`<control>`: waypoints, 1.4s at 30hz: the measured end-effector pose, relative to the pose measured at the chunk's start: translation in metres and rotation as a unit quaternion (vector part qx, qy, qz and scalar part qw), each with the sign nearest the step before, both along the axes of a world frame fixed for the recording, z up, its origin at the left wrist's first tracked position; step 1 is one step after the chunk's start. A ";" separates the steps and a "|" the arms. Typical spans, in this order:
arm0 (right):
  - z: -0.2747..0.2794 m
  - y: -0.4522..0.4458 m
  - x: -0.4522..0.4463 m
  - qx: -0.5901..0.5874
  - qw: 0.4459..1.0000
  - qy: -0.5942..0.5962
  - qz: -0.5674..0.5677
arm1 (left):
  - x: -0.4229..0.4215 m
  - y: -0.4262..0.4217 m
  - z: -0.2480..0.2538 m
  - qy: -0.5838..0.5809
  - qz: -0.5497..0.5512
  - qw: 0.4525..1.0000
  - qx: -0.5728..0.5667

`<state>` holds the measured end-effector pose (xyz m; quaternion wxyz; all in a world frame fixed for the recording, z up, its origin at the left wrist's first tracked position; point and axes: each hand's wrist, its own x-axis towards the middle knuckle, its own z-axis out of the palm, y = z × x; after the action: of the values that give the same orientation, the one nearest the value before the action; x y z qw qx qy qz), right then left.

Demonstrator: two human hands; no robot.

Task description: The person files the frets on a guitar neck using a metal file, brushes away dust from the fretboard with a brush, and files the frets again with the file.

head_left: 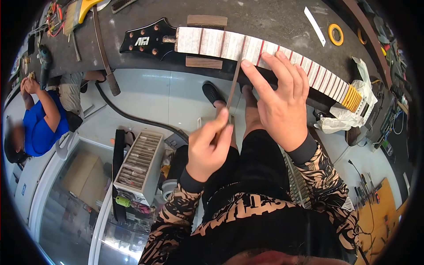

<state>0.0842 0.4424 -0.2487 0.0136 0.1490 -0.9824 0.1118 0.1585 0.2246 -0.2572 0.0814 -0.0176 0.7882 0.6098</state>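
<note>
A guitar neck (213,43) lies along the bench edge, its fretboard masked with pale tape between the crosswise fret lines, some reddish. Its black headstock (143,40) points left. My left hand (208,145) is closed around the near end of a thin, narrow file (234,84). The file slants up so that its far end lies across the fretboard. My right hand (282,95) has its fingers stretched out over the near edge of the fretboard. Its index fingertip is at the file's far end; the other fingertips rest on the tape.
Wooden blocks (206,20) sit by the neck. On the bench (265,13) are a yellow tape roll (335,35), a white strip (314,26), a brush (73,17) and a long rasp-like tool (102,53). A person in blue (44,117) sits at left. A black hose (132,118) crosses below.
</note>
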 end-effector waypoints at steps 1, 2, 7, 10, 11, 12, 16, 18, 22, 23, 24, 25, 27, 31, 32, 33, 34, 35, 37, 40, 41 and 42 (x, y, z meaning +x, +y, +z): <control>0.002 -0.001 0.000 0.000 1.000 -0.004 -0.001 | -0.021 0.008 0.002 0.002 0.002 1.000 0.004; 0.003 -0.002 0.000 -0.001 1.000 -0.007 -0.001 | -0.046 0.016 0.003 0.004 0.005 1.000 0.008; 0.007 -0.004 -0.003 -0.002 1.000 -0.015 -0.008 | -0.102 0.036 -0.001 0.111 0.023 0.993 -0.011; 0.003 -0.002 -0.001 -0.013 1.000 -0.006 -0.003 | -0.089 0.029 -0.003 0.190 0.023 0.980 -0.047; 0.002 -0.002 -0.001 -0.015 1.000 -0.005 -0.001 | -0.081 0.024 -0.002 0.194 0.002 0.977 -0.087; 0.002 -0.001 -0.002 -0.016 1.000 -0.002 -0.001 | -0.074 0.021 -0.001 0.198 -0.019 0.972 -0.125; 0.002 -0.002 -0.001 -0.027 1.000 -0.003 0.000 | -0.029 0.014 0.000 0.170 -0.022 0.966 -0.193; 0.002 -0.003 -0.001 -0.022 1.000 -0.002 0.001 | -0.008 0.012 0.008 0.139 -0.008 0.970 -0.200; 0.006 -0.003 -0.001 -0.009 1.000 -0.012 0.002 | -0.020 0.024 0.010 0.125 0.012 0.973 -0.193; 0.006 -0.003 -0.001 -0.015 1.000 -0.012 0.002 | -0.041 0.032 0.004 0.133 0.020 0.974 -0.183; 0.005 -0.003 0.000 -0.021 1.000 -0.010 0.003 | -0.062 0.040 0.000 0.144 0.029 0.974 -0.171; 0.007 -0.002 0.000 -0.026 1.000 -0.006 0.005 | -0.083 0.046 -0.002 0.154 0.045 0.980 -0.122; 0.021 -0.003 -0.003 -0.053 0.998 -0.035 0.008 | -0.096 0.047 0.013 0.105 0.073 0.992 -0.006; 0.045 0.002 -0.003 -0.107 0.993 -0.046 0.025 | -0.062 0.014 0.057 -0.026 0.095 0.989 0.107; 0.053 0.004 -0.001 -0.114 0.992 -0.043 0.029 | -0.044 0.004 0.056 -0.049 0.105 0.983 0.144; 0.062 0.004 0.001 -0.118 0.992 -0.041 0.036 | -0.030 -0.008 0.074 -0.101 0.114 0.974 0.167; 0.070 0.003 0.004 -0.135 0.989 -0.040 0.048 | -0.015 -0.025 0.085 -0.146 0.086 0.975 0.144; 0.079 0.000 0.006 -0.154 0.984 -0.041 0.083 | 0.001 -0.035 0.090 -0.160 0.084 0.971 0.156; 0.105 -0.013 0.016 -0.181 0.968 -0.054 0.163 | 0.022 -0.059 0.118 -0.249 0.035 0.960 0.126; 0.132 -0.034 0.033 -0.192 0.924 -0.092 0.316 | 0.046 -0.072 0.162 -0.306 0.013 0.946 0.104; 0.131 -0.039 0.039 -0.207 0.910 -0.078 0.351 | 0.050 -0.071 0.173 -0.313 0.014 0.945 0.099; 0.138 -0.043 0.041 -0.202 0.900 -0.075 0.379 | 0.055 -0.071 0.182 -0.316 0.011 0.944 0.099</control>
<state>0.1254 0.3990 -0.1105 -0.0739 0.4955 -0.8060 0.3153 0.2133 0.1534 -0.0749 0.3208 -0.2094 0.6572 0.6491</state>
